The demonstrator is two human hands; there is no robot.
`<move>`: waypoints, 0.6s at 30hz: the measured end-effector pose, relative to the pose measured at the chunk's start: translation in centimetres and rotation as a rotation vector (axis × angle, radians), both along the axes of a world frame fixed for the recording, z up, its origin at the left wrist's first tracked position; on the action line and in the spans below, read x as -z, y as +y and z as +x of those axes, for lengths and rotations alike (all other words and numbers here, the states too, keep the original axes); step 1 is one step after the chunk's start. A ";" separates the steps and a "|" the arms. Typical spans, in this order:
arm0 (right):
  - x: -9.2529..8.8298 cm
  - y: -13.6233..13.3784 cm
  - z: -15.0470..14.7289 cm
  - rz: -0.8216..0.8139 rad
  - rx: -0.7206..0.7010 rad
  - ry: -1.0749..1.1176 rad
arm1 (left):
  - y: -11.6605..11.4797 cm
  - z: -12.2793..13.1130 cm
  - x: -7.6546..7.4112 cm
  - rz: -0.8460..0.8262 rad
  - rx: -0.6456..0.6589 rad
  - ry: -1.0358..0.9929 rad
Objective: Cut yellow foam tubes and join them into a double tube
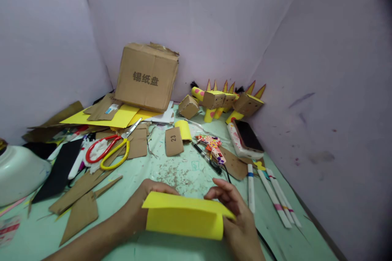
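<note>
A sheet of yellow paper (183,217), folded or curled over, sits low in the middle of the head view, held between both hands. My left hand (143,206) grips its left end with fingers curled behind it. My right hand (235,216) pinches the right end, fingers bent over the top edge. Both hands hover just above the pale green table (183,171).
Scissors with red and yellow handles (107,151) lie to the left among cardboard scraps (81,212). A cardboard box (147,76) stands at the back. Cardboard figures (226,100), a phone on a white block (246,136), a pen (208,159) and white rolled sticks (275,197) lie to the right. A white bowl (18,173) sits far left.
</note>
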State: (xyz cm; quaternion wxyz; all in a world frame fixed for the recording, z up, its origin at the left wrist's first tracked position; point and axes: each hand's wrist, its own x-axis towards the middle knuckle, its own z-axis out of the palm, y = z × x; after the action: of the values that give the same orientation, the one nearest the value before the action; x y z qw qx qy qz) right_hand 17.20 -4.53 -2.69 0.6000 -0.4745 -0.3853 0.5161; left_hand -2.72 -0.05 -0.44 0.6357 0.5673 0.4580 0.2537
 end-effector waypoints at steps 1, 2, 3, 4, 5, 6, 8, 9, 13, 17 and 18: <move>-0.1 0.2 0.2 0.020 -0.012 0.003 | 0.1 0.0 0.0 -0.007 -0.012 -0.027; -0.1 0.4 0.6 0.040 -0.020 0.003 | 0.1 -0.1 -0.1 -0.028 -0.026 -0.080; 0.0 0.6 0.9 0.055 -0.023 -0.001 | 0.2 -0.1 -0.1 -0.069 -0.043 -0.143; 0.2 0.7 1.3 0.064 -0.018 -0.006 | 0.2 -0.1 -0.2 -0.114 -0.073 -0.205; 0.4 0.7 1.7 0.061 -0.005 -0.008 | 0.2 -0.1 -0.3 -0.154 -0.108 -0.255; 0.7 0.6 2.0 0.044 0.014 -0.002 | 0.2 -0.1 -0.4 -0.182 -0.142 -0.288; 1.2 0.4 2.5 -0.010 0.042 0.049 | 0.1 0.0 -0.6 -0.187 -0.152 -0.302; 1.4 0.3 2.6 -0.034 0.035 0.083 | 0.1 0.0 -0.6 -0.174 -0.131 -0.291; 1.6 0.0 2.5 -0.028 -0.069 0.159 | -0.2 0.0 -0.3 -0.030 -0.023 -0.169; 1.3 -0.1 1.8 0.030 -0.188 0.096 | -0.3 -0.1 0.3 0.233 -0.096 0.041; 1.2 -0.1 1.5 0.034 -0.208 0.090 | -0.3 -0.2 0.3 0.255 -0.116 0.068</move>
State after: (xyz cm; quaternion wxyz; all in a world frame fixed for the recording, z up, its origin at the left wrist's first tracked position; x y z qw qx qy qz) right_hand 18.74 -4.64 -3.92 0.5679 -0.3979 -0.4139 0.5898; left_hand -2.90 -0.36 -0.74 0.5268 0.6245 0.4753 0.3265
